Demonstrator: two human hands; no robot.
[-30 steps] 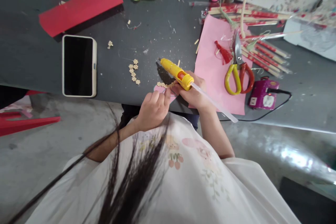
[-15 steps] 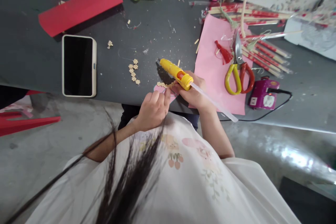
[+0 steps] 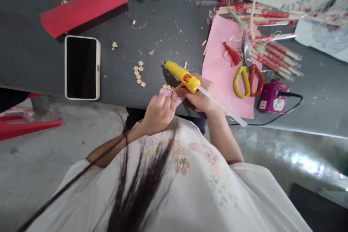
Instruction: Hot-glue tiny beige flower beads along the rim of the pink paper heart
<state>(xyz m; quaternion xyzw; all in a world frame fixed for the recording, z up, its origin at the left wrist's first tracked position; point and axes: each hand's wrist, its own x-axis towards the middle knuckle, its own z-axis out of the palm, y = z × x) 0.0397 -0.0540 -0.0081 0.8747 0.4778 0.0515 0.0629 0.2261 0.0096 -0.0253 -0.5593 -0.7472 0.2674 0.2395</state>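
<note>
My right hand (image 3: 201,96) is closed round a yellow hot glue gun (image 3: 178,71), whose handle is hidden under its body. The nozzle points left and away from me, over the table, and a long clear glue stick (image 3: 221,105) juts from its back. With fingers curled, my left hand (image 3: 160,111) presses on a small pink piece of paper (image 3: 165,91) at the table's near edge. Along this piece runs a row of tiny pale wooden-looking flowers (image 3: 169,87), partly hidden by my hands. A curved string of similar flowers (image 3: 138,74) lies to the left.
At left are a phone (image 3: 82,68) and a folded red sheet (image 3: 84,8). On the right, pink paper (image 3: 217,58) lies under scissors (image 3: 247,65) and a red tassel (image 3: 232,54). A purple power adapter (image 3: 273,96) with a cable, and several wrapped sticks (image 3: 277,58), are further right.
Both hands and the glue gun stay practically where they were. Strands of hair hanging in front of the shirt have swung slightly to the right.
</note>
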